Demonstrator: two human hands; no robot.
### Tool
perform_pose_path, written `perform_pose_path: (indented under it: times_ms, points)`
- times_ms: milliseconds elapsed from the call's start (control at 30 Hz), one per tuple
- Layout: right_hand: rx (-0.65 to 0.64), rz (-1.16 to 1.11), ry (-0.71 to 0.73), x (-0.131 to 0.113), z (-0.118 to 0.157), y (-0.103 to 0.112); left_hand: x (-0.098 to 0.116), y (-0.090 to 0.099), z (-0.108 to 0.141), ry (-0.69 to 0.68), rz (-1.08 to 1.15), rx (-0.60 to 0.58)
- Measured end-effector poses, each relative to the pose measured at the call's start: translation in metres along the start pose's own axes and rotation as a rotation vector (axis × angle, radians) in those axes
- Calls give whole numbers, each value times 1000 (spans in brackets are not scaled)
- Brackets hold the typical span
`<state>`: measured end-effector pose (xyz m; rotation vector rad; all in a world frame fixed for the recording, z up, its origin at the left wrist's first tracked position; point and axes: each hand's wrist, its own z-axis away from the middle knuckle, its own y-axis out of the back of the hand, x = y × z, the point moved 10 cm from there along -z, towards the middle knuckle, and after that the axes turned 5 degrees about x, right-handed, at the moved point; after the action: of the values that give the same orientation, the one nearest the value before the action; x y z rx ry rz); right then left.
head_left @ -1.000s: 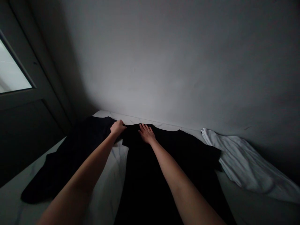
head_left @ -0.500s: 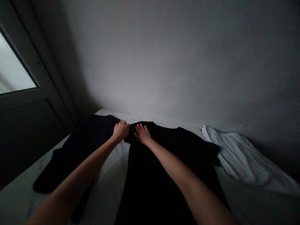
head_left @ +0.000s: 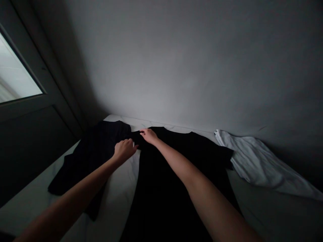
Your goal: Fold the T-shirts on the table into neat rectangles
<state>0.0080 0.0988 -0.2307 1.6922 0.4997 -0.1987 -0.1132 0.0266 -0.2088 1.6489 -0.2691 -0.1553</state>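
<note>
A black short-sleeved T-shirt point(head_left: 171, 174) lies spread out in front of me, its neckline toward the wall. At its left sleeve end, my left hand point(head_left: 124, 149) is closed with the sleeve's edge pinched near the thumb. My right hand point(head_left: 149, 136) is at the top edge of the same sleeve, close to the shoulder. Its fingers are bent together on the cloth and appear to pinch it, though the dark fabric hides the exact grip.
A dark navy garment point(head_left: 101, 144) lies crumpled on the left. On the right is a bunched light grey cloth point(head_left: 259, 161), touching the T-shirt's other sleeve. Beneath them is a white marble-patterned surface point(head_left: 121, 201), bounded by a grey wall point(head_left: 176, 67) and a door point(head_left: 27, 141).
My left hand has moved down and slightly left along the sleeve's end. My right hand has gone from lying flat to bent fingers at the sleeve's top edge.
</note>
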Motion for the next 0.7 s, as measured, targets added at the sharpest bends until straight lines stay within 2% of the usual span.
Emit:
perform_pose_path:
  times_ms: [67,167,267,367,433,533,700]
  points:
    - [7,8,-35,6,-16,3,12,-13,22,-41,11,-63]
    - [-16,-25,-26,-1,-29,-8,25,-25,46,-26,48,-85]
    - [-26,-75,-20,-10,-32,-21,30,-28,62,46,79,-81]
    - [1,-140,-29,-11,-28,-20,34,-28,74,72,85,-103]
    - [56,-195,-42,-5,-25,-8,39,-28,85,54,98,-123]
    - [189,-293,-85,18,-20,25,49,-28,107,9,151,-132]
    - [371,-493,-233,85,0,75,70,-30,152,-20,277,-194]
